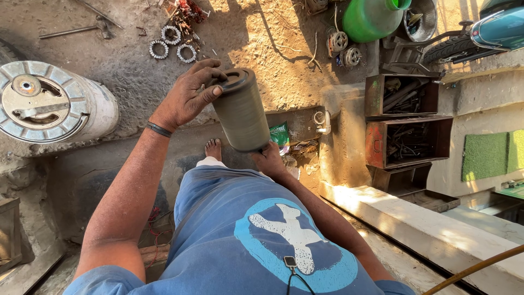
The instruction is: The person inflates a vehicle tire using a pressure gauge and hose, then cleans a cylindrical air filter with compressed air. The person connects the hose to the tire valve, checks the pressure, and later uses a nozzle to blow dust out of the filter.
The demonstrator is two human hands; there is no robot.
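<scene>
Here fingers (210,82) cap cylinder (241,112).

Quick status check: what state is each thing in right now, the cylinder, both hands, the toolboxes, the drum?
Grey cylinder: held up off the ground, tilted, dark cap on.
Left hand: fingers gripping the capped end.
Right hand: supporting the lower end.
Red toolboxes: open, tools inside.
White drum: lying on its side.

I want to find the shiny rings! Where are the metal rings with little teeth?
In the head view, the three toothed metal rings lie on the dirt ground at upper left, beyond the left hand gripping the top of the grey cylinder.
</scene>
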